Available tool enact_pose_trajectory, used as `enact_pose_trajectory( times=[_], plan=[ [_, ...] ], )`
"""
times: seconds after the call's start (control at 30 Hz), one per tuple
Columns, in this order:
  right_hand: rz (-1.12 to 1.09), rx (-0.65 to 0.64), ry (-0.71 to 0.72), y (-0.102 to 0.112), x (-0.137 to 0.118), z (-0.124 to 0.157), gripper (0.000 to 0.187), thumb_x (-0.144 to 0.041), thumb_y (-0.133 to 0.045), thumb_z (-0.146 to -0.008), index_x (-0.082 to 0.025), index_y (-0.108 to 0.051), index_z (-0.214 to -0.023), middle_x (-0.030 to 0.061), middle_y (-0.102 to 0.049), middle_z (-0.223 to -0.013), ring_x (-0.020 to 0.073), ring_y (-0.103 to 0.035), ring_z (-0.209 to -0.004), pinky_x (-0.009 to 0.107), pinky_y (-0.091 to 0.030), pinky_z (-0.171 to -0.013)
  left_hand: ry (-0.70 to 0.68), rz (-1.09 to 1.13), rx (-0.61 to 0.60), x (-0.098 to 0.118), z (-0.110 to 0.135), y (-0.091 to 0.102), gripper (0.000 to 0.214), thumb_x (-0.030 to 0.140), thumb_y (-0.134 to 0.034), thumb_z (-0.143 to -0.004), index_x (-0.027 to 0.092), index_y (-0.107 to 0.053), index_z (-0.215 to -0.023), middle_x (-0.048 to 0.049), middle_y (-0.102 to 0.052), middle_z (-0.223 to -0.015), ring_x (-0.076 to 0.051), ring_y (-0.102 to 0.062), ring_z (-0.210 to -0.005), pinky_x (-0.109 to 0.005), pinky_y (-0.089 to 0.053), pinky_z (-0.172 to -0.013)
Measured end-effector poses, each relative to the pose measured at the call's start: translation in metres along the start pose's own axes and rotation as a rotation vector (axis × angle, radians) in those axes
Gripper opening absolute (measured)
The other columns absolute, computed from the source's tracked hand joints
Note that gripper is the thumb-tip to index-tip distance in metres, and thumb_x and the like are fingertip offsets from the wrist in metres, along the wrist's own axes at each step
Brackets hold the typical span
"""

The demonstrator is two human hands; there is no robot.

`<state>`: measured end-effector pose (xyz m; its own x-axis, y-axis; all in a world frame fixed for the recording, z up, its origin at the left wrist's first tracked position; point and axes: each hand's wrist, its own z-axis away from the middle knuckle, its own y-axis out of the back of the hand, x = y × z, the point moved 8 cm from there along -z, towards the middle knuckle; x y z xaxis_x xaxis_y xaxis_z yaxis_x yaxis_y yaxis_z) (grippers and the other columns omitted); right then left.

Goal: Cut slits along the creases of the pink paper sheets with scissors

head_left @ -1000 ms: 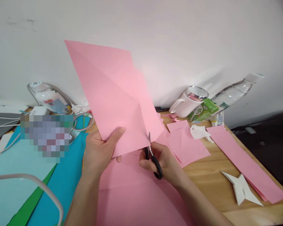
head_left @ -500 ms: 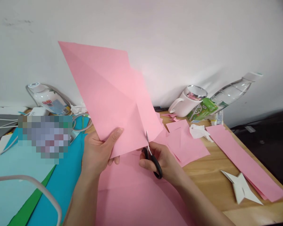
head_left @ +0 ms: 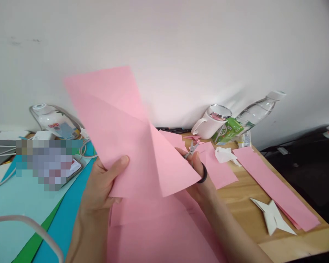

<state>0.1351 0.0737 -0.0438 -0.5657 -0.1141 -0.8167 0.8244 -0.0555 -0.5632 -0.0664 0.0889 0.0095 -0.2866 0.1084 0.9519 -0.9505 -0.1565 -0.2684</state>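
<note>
My left hand pinches the lower left edge of a large pink paper sheet, thumb on the near face. The sheet is held up in the air, with a diagonal crease and a flap angled out at its lower right. Behind that flap, my right hand holds scissors with black handles, their blades parted and pointing up, away from the paper's edge. The flap hides part of the right hand. Below both hands lies more pink paper.
On the right are pink strips, a folded white paper star and a crumpled tissue. A mug, green carton and tilted bottle stand by the wall. Blue and green sheets, a phone and cables lie left.
The scissors have left the paper's lower edge and moved right and up, their blades spreading. The sheet has dropped lower and left, and its right flap now stands out.
</note>
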Motion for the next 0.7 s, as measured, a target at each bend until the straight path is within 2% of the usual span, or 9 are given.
enact_pose_trajectory(
  times=[0.07, 0.13, 0.2, 0.23, 0.27, 0.3, 0.4, 0.5, 0.7],
  plan=[
    [-0.018, 0.084, -0.012, 0.013, -0.002, -0.003, 0.046, -0.059, -0.058, -0.075, -0.02, -0.062, -0.1, 0.0053, -0.066, -0.09, 0.0205, -0.063, -0.085, 0.03, -0.05, -0.073, 0.106, -0.068, -0.06, -0.008, 0.003, -0.006, 0.02, 0.033, -0.072, -0.062, 0.017, -0.065, -0.071, 0.0055, -0.05, -0.037, -0.007, -0.035, -0.02, -0.017, -0.022, -0.018],
    [0.05, 0.174, 0.025, 0.027, -0.01, -0.004, 0.04, -0.049, -0.072, -0.066, -0.021, -0.064, -0.095, 0.0006, -0.064, -0.082, 0.0159, -0.061, -0.074, 0.025, -0.048, -0.065, 0.174, -0.121, -0.072, -0.013, 0.003, -0.007, 0.02, 0.032, -0.072, -0.062, 0.016, -0.065, -0.071, 0.0045, -0.053, -0.04, -0.007, -0.039, -0.023, -0.016, -0.026, -0.019],
    [0.202, 0.263, 0.093, 0.038, -0.023, -0.003, 0.038, -0.034, -0.081, -0.058, -0.021, -0.065, -0.089, -0.0041, -0.058, -0.07, 0.01, -0.054, -0.06, 0.02, -0.042, -0.054, 0.188, -0.171, -0.079, -0.014, 0.001, -0.006, 0.022, 0.034, -0.073, -0.062, 0.016, -0.063, -0.069, 0.0045, -0.054, -0.042, -0.006, -0.041, -0.025, -0.015, -0.031, -0.021],
    [0.289, 0.304, 0.141, 0.041, -0.032, -0.002, 0.038, -0.029, -0.082, -0.055, -0.02, -0.066, -0.088, -0.0055, -0.054, -0.067, 0.008, -0.05, -0.056, 0.019, -0.039, -0.05, 0.196, -0.206, -0.123, -0.016, -0.001, -0.007, 0.023, 0.036, -0.072, -0.063, 0.015, -0.063, -0.068, 0.0048, -0.052, -0.041, -0.006, -0.04, -0.025, -0.016, -0.031, -0.021],
    [0.37, 0.342, 0.192, 0.044, -0.041, -0.001, 0.038, -0.027, -0.083, -0.053, -0.019, -0.066, -0.087, -0.006, -0.052, -0.065, 0.0069, -0.046, -0.054, 0.018, -0.036, -0.048, 0.2, -0.237, -0.157, -0.018, -0.002, -0.008, 0.025, 0.037, -0.073, -0.063, 0.015, -0.063, -0.072, 0.0049, -0.052, -0.041, -0.007, -0.041, -0.025, -0.017, -0.032, -0.021],
    [0.435, 0.376, 0.238, 0.046, -0.049, 0.001, 0.039, -0.025, -0.083, -0.052, -0.019, -0.067, -0.087, -0.0059, -0.051, -0.064, 0.0066, -0.045, -0.053, 0.018, -0.035, -0.047, 0.16, -0.255, -0.133, -0.016, -0.005, -0.004, 0.027, 0.036, -0.073, -0.063, 0.015, -0.063, -0.079, 0.0046, -0.055, -0.046, -0.007, -0.042, -0.026, -0.017, -0.034, -0.022],
    [0.543, 0.456, 0.313, 0.05, -0.065, 0.005, 0.042, -0.026, -0.083, -0.052, -0.017, -0.066, -0.089, -0.0035, -0.057, -0.065, 0.0083, -0.046, -0.053, 0.02, -0.036, -0.046, 0.119, -0.279, -0.121, -0.017, -0.01, 0.0, 0.032, 0.035, -0.072, -0.064, 0.017, -0.062, -0.089, 0.0028, -0.061, -0.055, -0.007, -0.046, -0.029, -0.017, -0.035, -0.023],
    [0.571, 0.522, 0.348, 0.054, -0.069, 0.007, 0.041, -0.027, -0.081, -0.054, -0.016, -0.064, -0.09, -0.0014, -0.061, -0.066, 0.0102, -0.05, -0.055, 0.021, -0.039, -0.048, 0.173, -0.278, -0.174, -0.023, -0.01, -0.005, 0.028, 0.036, -0.072, -0.065, 0.017, -0.06, -0.083, 0.0026, -0.059, -0.054, -0.009, -0.048, -0.032, -0.016, -0.034, -0.023],
    [0.6, 0.627, 0.565, 0.048, -0.073, 0.017, 0.027, -0.025, -0.072, -0.067, -0.016, -0.062, -0.091, -0.0004, -0.061, -0.068, 0.0126, -0.055, -0.063, 0.026, -0.044, -0.061, 0.089, -0.152, 0.006, -0.01, -0.006, 0.001, 0.029, 0.03, -0.076, -0.059, 0.018, -0.058, -0.079, 0.0061, -0.058, -0.055, -0.006, -0.044, -0.03, -0.015, -0.033, -0.022]
  ],
)
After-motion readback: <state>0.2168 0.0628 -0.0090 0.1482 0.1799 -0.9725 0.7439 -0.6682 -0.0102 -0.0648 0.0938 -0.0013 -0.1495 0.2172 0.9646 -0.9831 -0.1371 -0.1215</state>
